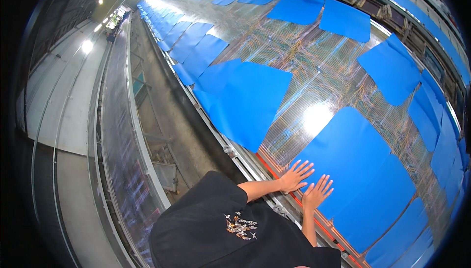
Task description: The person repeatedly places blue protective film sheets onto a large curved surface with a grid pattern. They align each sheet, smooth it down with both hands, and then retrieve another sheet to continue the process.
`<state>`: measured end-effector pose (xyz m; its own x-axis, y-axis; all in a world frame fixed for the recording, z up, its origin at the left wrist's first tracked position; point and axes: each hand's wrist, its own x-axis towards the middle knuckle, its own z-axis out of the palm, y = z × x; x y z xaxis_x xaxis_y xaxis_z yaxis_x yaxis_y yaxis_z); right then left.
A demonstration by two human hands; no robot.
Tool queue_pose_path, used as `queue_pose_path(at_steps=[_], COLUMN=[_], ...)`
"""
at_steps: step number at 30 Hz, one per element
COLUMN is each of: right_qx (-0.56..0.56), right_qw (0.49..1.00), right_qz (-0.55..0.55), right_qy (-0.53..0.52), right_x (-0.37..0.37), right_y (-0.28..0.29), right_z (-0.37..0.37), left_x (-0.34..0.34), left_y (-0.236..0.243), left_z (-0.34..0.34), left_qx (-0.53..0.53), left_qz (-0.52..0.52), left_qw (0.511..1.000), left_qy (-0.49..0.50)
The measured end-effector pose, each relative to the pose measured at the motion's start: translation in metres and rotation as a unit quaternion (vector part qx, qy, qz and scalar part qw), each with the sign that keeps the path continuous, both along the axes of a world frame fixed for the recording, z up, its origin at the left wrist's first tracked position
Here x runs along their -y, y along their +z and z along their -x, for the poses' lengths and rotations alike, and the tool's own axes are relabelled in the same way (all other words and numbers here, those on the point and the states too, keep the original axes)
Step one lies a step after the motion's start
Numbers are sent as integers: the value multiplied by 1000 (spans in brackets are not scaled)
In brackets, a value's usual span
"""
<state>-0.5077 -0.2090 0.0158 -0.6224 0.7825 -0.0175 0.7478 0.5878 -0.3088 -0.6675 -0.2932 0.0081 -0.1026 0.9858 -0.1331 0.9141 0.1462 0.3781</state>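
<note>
Both my hands lie flat, fingers spread, on the near edge of a large blue sheet (358,170). My left hand (296,175) is the upper one in the head view, and my right hand (317,193) sits just beside it. Neither hand grips anything. The sheet rests on a long shiny work surface (314,71) with fine coloured wires running across it. Another big blue sheet (245,98) lies further along the same surface, to the left of my hands.
Several more blue sheets (343,20) are spread along the long surface and its far edge (392,69). A red strip (274,172) runs along the near edge. A metal frame and a dark gap (171,120) lie left of it, then a grey floor (73,111).
</note>
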Motion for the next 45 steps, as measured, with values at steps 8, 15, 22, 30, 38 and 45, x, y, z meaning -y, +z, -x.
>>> queue_pose_path(at_steps=[8, 15, 22, 30, 38, 45], right_qx=[1, -38, -205, -223, -390, -807], right_qw=[1000, 995, 828, 778, 763, 565], right_qz=[-6, 64, 497, 471, 441, 133], right_qy=[8, -64, -158, -351, -268, -114], right_x=[6, 17, 102, 204, 129, 128], right_y=[1, 8, -21, -43, 31, 423], right_z=[3, 34, 163, 330, 391, 332], left_x=[-5, 35, 219, 398, 451, 447], left_y=[22, 84, 106, 87, 70, 42], left_z=[-4, 44, 153, 326, 404, 394], left_qx=[-79, 315, 332, 291, 348, 426], left_qz=[46, -64, -19, -94, -123, -76], left_qw=[996, 939, 926, 867, 830, 801], left_qy=[-5, 123, 181, 393, 418, 414])
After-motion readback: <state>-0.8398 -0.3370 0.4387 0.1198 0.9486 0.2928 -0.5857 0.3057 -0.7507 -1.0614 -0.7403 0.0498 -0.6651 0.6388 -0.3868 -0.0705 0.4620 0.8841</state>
